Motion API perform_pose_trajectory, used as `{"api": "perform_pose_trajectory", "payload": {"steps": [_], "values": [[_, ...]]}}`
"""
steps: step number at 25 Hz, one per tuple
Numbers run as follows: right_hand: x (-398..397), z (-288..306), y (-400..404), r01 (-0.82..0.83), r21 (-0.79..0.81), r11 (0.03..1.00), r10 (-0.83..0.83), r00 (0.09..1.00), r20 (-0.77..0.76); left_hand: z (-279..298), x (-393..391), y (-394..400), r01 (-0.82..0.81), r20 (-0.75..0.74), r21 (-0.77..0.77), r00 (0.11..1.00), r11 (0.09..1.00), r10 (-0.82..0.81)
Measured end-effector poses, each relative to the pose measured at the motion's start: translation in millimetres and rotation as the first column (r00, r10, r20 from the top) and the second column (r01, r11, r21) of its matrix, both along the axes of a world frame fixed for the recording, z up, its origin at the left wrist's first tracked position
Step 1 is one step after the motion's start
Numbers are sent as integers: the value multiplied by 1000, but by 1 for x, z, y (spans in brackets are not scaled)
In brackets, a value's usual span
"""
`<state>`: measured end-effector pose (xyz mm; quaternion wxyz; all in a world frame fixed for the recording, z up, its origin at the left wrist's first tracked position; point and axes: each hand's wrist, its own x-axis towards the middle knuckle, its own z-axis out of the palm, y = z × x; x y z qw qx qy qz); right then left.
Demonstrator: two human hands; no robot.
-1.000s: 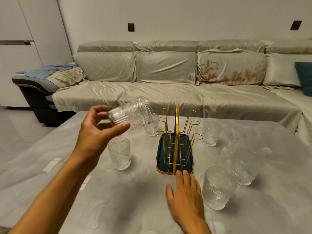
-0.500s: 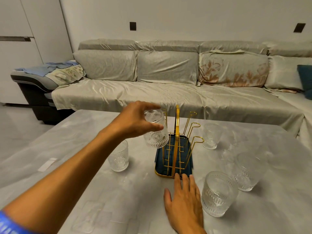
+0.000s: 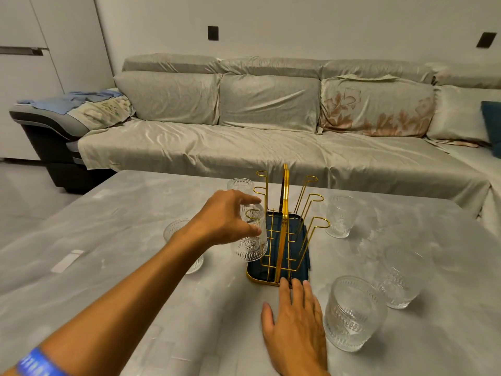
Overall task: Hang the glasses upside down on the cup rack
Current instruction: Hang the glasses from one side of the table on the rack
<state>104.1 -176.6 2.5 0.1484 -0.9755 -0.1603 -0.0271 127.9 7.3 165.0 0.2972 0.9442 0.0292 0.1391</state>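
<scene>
On the near-left prong of the cup rack [image 3: 282, 240] our left hand [image 3: 225, 221] grips an upside-down glass [image 3: 250, 237], right hand [image 3: 295, 329] flat and open on the bench [image 3: 108, 267], so next we probably just let go, then grab another.

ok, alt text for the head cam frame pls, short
A person's left hand holds an upside-down glass on a near-left prong of a gold wire cup rack on a grey table. The right hand lies flat at the rack's near edge. Five more glasses stand upright around the rack; a covered sofa sits behind.
</scene>
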Motion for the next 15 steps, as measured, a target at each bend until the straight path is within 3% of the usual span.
{"api": "perform_pose_trajectory", "payload": {"steps": [6,7,8,9,10,11,12,13,15], "values": [[-1,-1,-2,1,8,1000,-1,1000,6,-13,-18,8,3,12,9,1000,1000,-3],[-2,-1,-3,2,7,1000,-2,1000,6,-20,-29,15,-8,104,-83,994,997,16],[-2,-1,-3,4,5,1000,-4,1000,8,-27,-42,23,-37,256,-277,960,960,111],[-2,-2,-2,6,-3,1000,-6,1000,10,-37,-56,33,-66,375,-550,872,833,316],[-1,-2,-1,8,-10,1000,-7,1000,11,-49,-66,44,-96,363,-771,746,630,558],[-1,-3,-1,9,-11,1000,-9,1000,10,-62,-73,54,-164,249,-877,648,451,719],[-1,-3,-1,9,-10,1000,-9,1000,7,-75,-79,61,-276,126,-886,629,372,767],[-2,-2,-1,8,-11,1000,-8,1000,6,-89,-81,65,-381,19,-847,674,370,739],[-1,-2,-2,12,-12,1000,-12,1000,5,-118,-80,67,-457,-101,-699,825,550,557]]}}
